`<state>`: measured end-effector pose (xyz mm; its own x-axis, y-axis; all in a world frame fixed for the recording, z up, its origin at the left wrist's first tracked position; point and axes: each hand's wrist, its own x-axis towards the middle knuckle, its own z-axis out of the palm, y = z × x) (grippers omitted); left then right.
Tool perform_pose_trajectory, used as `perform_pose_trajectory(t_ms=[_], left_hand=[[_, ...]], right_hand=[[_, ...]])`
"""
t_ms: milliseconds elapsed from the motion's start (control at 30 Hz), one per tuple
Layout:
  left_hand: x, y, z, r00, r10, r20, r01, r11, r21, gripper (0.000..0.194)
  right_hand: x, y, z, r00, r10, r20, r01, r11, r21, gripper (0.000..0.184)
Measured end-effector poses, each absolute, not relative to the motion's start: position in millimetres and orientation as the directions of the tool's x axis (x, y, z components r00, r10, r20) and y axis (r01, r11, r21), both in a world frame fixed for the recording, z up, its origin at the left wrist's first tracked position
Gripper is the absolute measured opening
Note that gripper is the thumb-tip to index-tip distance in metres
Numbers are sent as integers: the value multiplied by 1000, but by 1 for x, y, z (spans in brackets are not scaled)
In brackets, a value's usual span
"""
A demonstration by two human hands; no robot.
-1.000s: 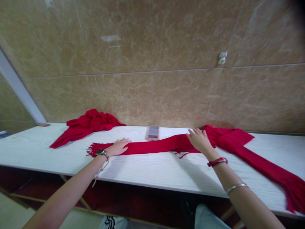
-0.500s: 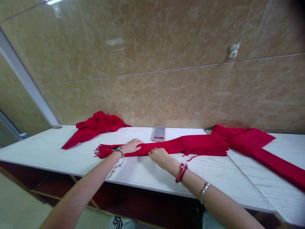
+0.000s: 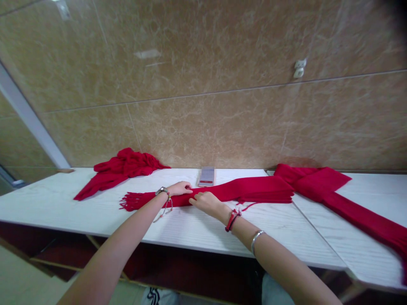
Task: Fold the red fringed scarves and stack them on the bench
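A folded red scarf [image 3: 251, 189] lies lengthwise on the white tabletop [image 3: 178, 228], its fringe spread at the left end and its right end stacked in layers. My left hand [image 3: 178, 189] is closed on the far edge of the scarf, left of its middle. Just to the right, my right hand [image 3: 207, 202] grips the near edge with bent fingers. The two hands almost meet over the cloth. Some fingertips are hidden by the fabric and the hands.
A crumpled red scarf [image 3: 127, 166] lies at the back left. Another long red scarf [image 3: 349, 212] runs bent across the right side. A phone [image 3: 207, 176] rests near the tiled wall [image 3: 203, 114]. Open shelves [image 3: 178, 271] are under the tabletop.
My left hand was flatter on the scarf and now its fingers bend at the far edge. My right hand has come closer to it. The view has shifted slightly right.
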<state>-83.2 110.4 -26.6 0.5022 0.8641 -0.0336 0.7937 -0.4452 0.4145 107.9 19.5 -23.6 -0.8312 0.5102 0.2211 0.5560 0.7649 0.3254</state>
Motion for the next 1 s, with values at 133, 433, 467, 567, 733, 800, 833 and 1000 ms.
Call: perform_pose_trajectory(t_ms=[133, 433, 467, 567, 733, 800, 833, 1000], left_hand=[[-85, 114, -28, 494, 870, -19, 781, -433, 450, 19], [-83, 119, -36, 488, 873, 15, 753, -429, 498, 18], [-82, 120, -36, 489, 872, 17, 752, -431, 498, 18], [-82, 122, -37, 492, 871, 21, 750, -435, 498, 18], [-83, 124, -36, 480, 877, 25, 743, -422, 520, 18], [-83, 122, -35, 474, 880, 29, 731, -412, 544, 17], [-83, 121, -33, 471, 881, 34, 722, -407, 560, 17], [-76, 114, -15, 442, 888, 127, 633, -409, 657, 23]], right_hand=[[111, 28, -27, -844, 458, 279, 533, 773, 344, 18], [106, 37, -38, -857, 368, 361, 499, 764, 408, 15], [105, 37, -38, -854, 368, 369, 505, 757, 414, 15], [101, 35, -39, -834, 386, 394, 536, 737, 412, 16], [92, 29, -36, -817, 445, 366, 566, 740, 363, 20], [91, 26, -34, -805, 473, 358, 585, 734, 345, 21], [91, 25, -32, -797, 487, 358, 597, 727, 339, 21], [100, 22, -16, -725, 563, 396, 683, 663, 306, 24]])
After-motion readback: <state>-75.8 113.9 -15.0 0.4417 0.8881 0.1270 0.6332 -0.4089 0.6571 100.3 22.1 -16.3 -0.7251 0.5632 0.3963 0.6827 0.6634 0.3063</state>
